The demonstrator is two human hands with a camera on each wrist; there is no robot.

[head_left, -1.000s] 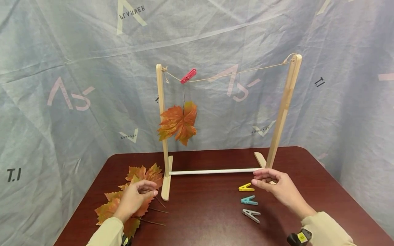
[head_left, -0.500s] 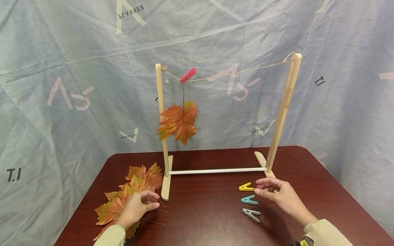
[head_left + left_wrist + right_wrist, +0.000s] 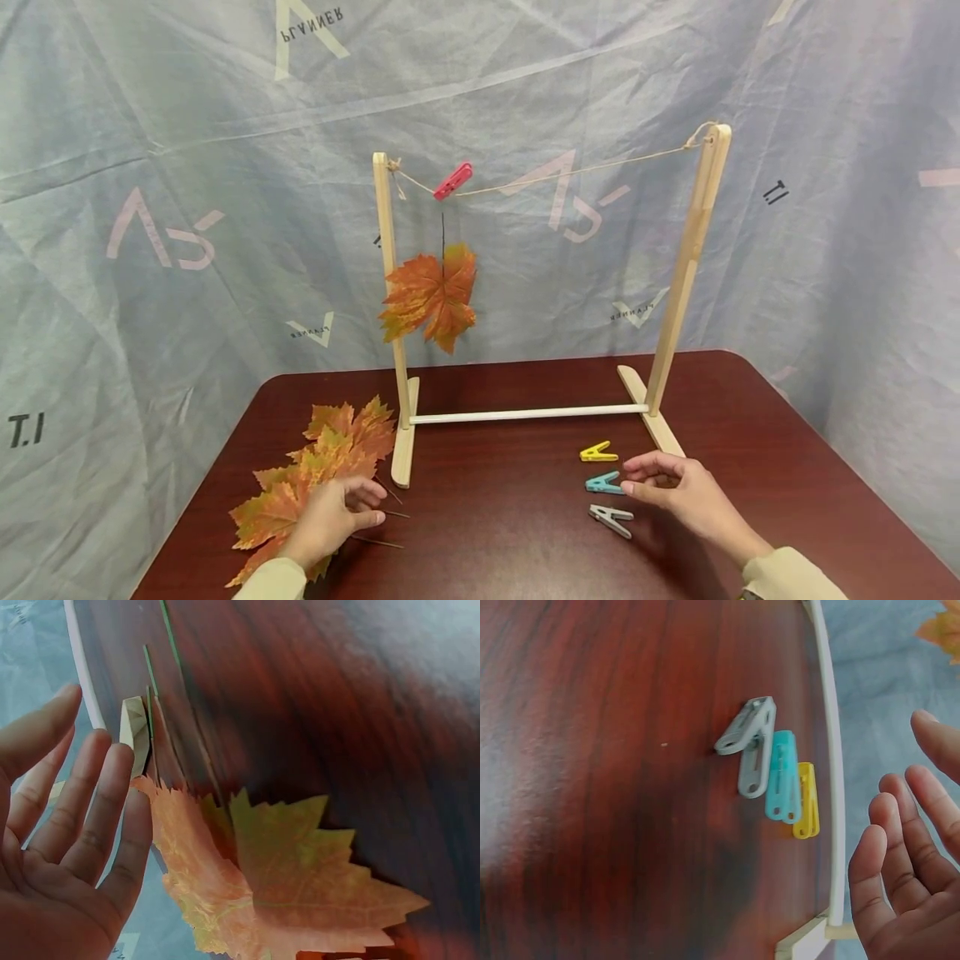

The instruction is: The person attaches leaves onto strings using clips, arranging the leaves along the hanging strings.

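Observation:
My left hand [image 3: 333, 517] hovers over the pile of orange-yellow artificial maple leaves [image 3: 300, 475] at the table's left, its fingers relaxed and holding nothing. Thin stems [image 3: 196, 742] stick out from the leaves toward the middle. My right hand [image 3: 686, 500], loosely bent and holding nothing, is just right of three clothespins: yellow [image 3: 597, 452], teal [image 3: 604, 483] and grey [image 3: 611, 520]. Whether its fingertips touch the teal clothespin is unclear in the head view; in the right wrist view the fingers are apart from all three.
A wooden stand [image 3: 690, 275] carries a string [image 3: 585, 169] between two posts. On it, a pink clothespin [image 3: 453, 181] is clipped, with a maple leaf [image 3: 431, 300] hanging below by its stem. A white rod [image 3: 525, 414] joins the stand's feet. Grey cloth [image 3: 187, 333] surrounds the table.
Both hands have come lower and nearer the front edge. The right hand has shifted from beside the yellow clothespin to beside the teal one. Leaves and clothespins stay in place.

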